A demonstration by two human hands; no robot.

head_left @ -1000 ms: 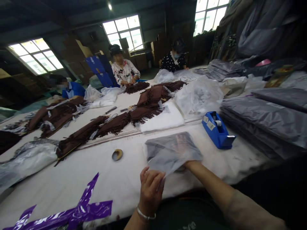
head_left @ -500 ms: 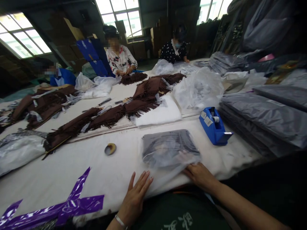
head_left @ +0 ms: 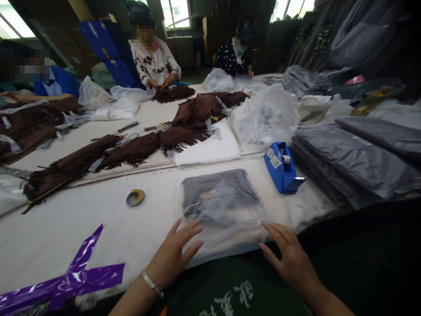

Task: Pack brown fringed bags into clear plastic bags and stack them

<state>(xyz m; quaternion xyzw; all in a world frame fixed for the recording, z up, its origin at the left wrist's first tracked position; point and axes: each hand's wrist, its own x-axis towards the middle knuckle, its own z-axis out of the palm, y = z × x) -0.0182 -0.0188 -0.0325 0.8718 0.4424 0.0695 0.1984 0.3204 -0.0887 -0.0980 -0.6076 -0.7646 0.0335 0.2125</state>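
A clear plastic bag (head_left: 226,230) lies on the table in front of me, with a folded dark grey cloth item (head_left: 223,188) inside. Its loose flap spreads toward my body. At the flap's left side is my left hand (head_left: 177,245), fingers spread and nothing gripped. My right hand (head_left: 286,250) is at the flap's right edge, thumb and fingers apart; its fingertips are at the plastic, and whether they touch it I cannot tell. Beyond the bag, to the right, stands a blue tape dispenser (head_left: 283,169). A roll of tape (head_left: 135,198) lies to the left.
Brown fringed scarves (head_left: 131,151) run across the table beyond a stack of white bags (head_left: 210,147). Grey packed garments (head_left: 355,158) are piled at right, near a crumpled plastic bag (head_left: 266,116). Purple tape (head_left: 75,281) marks the near left edge. Several co-workers sit opposite.
My right hand has come out from the bag's opening and now lies spread at its right edge. My left hand has moved onto the flap's left side. The camera view has shifted.
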